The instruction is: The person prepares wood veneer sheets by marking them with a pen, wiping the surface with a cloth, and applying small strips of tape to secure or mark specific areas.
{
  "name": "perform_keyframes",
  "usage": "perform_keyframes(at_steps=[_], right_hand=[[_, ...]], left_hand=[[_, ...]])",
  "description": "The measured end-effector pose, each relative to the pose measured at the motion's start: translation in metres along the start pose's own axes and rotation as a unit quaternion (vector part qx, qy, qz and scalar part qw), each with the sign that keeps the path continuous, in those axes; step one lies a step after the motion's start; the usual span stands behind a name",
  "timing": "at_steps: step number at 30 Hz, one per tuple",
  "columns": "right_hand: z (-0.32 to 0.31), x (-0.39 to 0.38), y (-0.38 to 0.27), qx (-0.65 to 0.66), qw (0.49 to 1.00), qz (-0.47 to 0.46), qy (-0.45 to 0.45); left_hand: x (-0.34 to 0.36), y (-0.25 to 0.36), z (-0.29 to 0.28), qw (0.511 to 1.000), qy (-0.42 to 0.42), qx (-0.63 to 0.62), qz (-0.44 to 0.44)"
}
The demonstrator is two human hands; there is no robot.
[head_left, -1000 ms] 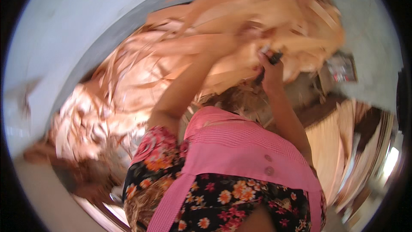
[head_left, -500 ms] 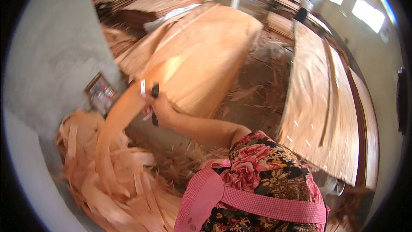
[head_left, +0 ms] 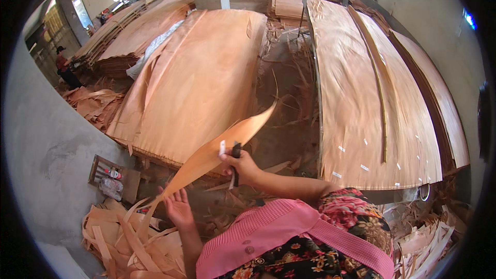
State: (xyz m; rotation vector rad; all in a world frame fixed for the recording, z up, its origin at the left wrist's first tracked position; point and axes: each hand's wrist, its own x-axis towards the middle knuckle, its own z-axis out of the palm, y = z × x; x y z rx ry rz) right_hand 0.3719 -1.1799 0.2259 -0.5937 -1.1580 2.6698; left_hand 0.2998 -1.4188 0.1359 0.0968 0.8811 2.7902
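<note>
My right hand (head_left: 242, 168) is closed around a slim black tool (head_left: 236, 151) whose kind I cannot make out. The same hand grips a long, thin strip of wood veneer (head_left: 206, 157). A small white tag or tape piece (head_left: 222, 148) shows at its fingers. The strip slants from upper right, where it ends in a thin point, down to my left hand (head_left: 179, 207). That hand is palm up with fingers apart, its fingertips at the strip's narrow lower end. Below lies a heap of veneer scraps (head_left: 111, 235). Ahead is a large stack of veneer sheets (head_left: 206, 72).
Another veneer stack (head_left: 372, 98) stands to the right, with a long thin stick (head_left: 383, 119) and white tape bits on it. A wooden box with bottles (head_left: 109, 175) sits by the grey wall (head_left: 51, 139). Scraps litter the aisle. Two people (head_left: 67, 70) are far off.
The veneer strip has swung up and right from the heap with my right hand. My left hand has come into view at its lower end. The view has turned left.
</note>
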Motion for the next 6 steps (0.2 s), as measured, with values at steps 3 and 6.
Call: perform_keyframes(at_steps=[3,6], right_hand=[[-0.054,-0.003,-0.025,-0.073,0.995,0.064,-0.033],[-0.108,0.017,-0.04,-0.067,0.992,0.093,-0.059]], left_hand=[[0.039,0.003,0.056,0.994,0.016,0.105,0.0],[0.077,-0.023,0.082,0.993,0.006,0.116,-0.027]])
